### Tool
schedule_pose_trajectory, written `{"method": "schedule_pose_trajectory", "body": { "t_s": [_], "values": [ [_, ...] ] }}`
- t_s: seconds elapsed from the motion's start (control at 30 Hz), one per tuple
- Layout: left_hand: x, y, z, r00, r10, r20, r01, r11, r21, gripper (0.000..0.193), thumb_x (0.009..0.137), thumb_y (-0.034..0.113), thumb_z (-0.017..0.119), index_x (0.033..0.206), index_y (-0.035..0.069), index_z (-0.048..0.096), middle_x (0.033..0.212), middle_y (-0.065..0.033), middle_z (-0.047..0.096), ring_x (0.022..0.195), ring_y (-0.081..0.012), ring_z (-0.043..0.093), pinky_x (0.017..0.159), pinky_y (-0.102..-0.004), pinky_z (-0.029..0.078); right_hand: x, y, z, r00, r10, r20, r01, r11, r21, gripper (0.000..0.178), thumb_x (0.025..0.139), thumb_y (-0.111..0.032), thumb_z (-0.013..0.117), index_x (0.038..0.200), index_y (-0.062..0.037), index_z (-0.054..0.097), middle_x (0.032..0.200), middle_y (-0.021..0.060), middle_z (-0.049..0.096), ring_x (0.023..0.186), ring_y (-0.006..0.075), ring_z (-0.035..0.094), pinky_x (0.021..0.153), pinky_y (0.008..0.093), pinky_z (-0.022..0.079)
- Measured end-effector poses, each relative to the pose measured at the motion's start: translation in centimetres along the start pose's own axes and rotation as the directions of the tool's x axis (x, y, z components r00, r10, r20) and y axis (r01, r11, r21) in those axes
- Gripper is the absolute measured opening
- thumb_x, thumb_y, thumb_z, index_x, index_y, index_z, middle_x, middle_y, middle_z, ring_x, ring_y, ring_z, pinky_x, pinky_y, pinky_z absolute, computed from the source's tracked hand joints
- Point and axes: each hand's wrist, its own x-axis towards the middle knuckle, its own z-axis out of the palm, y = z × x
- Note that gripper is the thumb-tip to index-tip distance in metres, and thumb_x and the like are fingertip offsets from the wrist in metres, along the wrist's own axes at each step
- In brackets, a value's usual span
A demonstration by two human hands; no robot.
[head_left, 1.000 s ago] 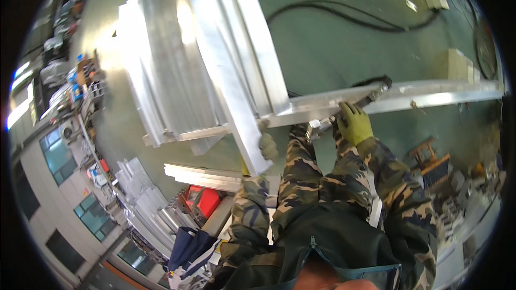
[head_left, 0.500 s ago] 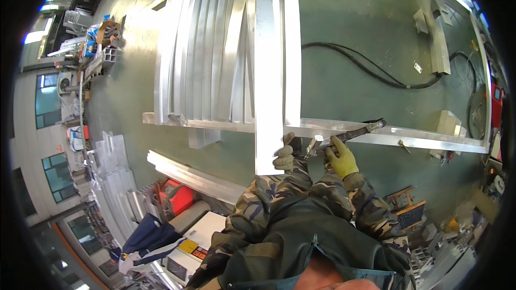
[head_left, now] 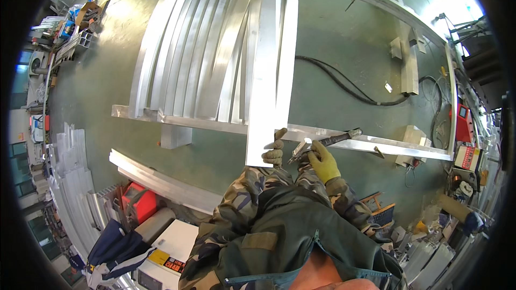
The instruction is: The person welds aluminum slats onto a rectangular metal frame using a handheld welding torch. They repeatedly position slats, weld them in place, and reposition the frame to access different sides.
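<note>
A long silver metal profile [head_left: 262, 70] extends away from me, its near end projecting past the frame's front rail. Around its right edge near that end curl the fingers of my left hand [head_left: 274, 149], in a grey-brown work glove. My right hand [head_left: 323, 163], in a yellow glove, is closed on a dark rod-like tool [head_left: 334, 139] with a metal head [head_left: 301, 149]; its exact kind is unclear. The head sits just right of my left hand, apart from the profile. Several similar profiles [head_left: 188, 48] lie side by side on the left.
The metal frame's front rail [head_left: 414, 147] runs across before me. A black cable [head_left: 344, 83] loops over the green floor. At lower left are a red machine [head_left: 138, 202], a white box [head_left: 173, 243] and stacked profiles [head_left: 70, 166]. A wooden-framed stool [head_left: 379, 209] stands at lower right.
The view has shifted, so most things appear further left and more shows at the right. Both hands keep their grips, the left on the profile and the right on the dark tool.
</note>
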Motion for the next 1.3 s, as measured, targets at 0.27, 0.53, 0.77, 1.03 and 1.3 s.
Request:
{"method": "schedule_pose_trajectory", "body": {
  "t_s": [0.27,0.53,0.77,1.03,1.3],
  "values": [
    [-0.9,1.1,-1.8,0.994,-0.060,0.096,0.064,0.997,-0.040,0.061,0.111,0.031,0.034,0.164,0.002,0.021,0.090,-0.0043,0.054,0.069,-0.0162,0.055,0.061,-0.0298,0.051,2.4,-6.5,3.2,0.998,-0.016,0.058,0.011,0.996,0.090,0.048,0.099,-0.021,0.069,0.142,-0.0027,0.057,0.118,0.0106,0.069,0.104,0.0151,0.065,0.091,0.0296,0.052],
    [-0.9,-1.1,2.8,0.871,0.177,-0.458,-0.144,0.984,0.106,0.064,0.107,0.036,0.044,0.159,0.000,0.034,0.092,-0.0067,0.063,0.055,-0.0124,0.045,0.049,-0.0247,0.042,7.1,-11.7,4.2,0.993,0.070,0.096,-0.096,0.950,0.298,0.052,0.104,-0.029,0.065,0.144,0.0032,0.055,0.118,0.0092,0.069,0.105,0.0159,0.063,0.090,0.0286,0.051],
    [1.6,-3.6,1.6,0.133,0.879,-0.457,0.776,0.195,0.599,0.053,0.099,0.048,0.065,0.115,-0.002,0.072,0.098,-0.0188,0.074,0.090,-0.0271,0.071,0.081,-0.0367,0.054,13.2,-8.4,5.0,0.973,0.200,0.113,-0.230,0.884,0.407,0.075,0.096,-0.060,0.063,0.144,-0.0022,0.055,0.126,0.0139,0.065,0.109,0.0221,0.063,0.094,0.0373,0.053],
    [2.7,-6.1,0.2,0.160,0.952,-0.259,0.959,-0.088,0.269,0.060,0.098,0.058,0.061,0.120,0.003,0.071,0.101,-0.0242,0.074,0.100,-0.0438,0.070,0.087,-0.0458,0.054,14.1,-3.2,9.1,0.952,0.272,-0.140,-0.180,0.867,0.465,0.064,0.100,-0.037,0.069,0.142,0.0089,0.055,0.117,0.0165,0.071,0.106,0.0202,0.064,0.095,0.0308,0.050],
    [5.2,-2.9,-6.1,0.206,0.957,-0.204,0.970,-0.172,0.171,0.058,0.098,0.060,0.057,0.122,0.009,0.069,0.101,-0.0234,0.074,0.097,-0.0450,0.069,0.085,-0.0510,0.054,19.9,1.7,7.4,0.936,0.214,-0.279,-0.096,0.919,0.383,0.054,0.102,-0.036,0.067,0.138,0.0046,0.061,0.129,0.0169,0.070,0.117,0.0223,0.065,0.102,0.0328,0.049]
  ]
}}
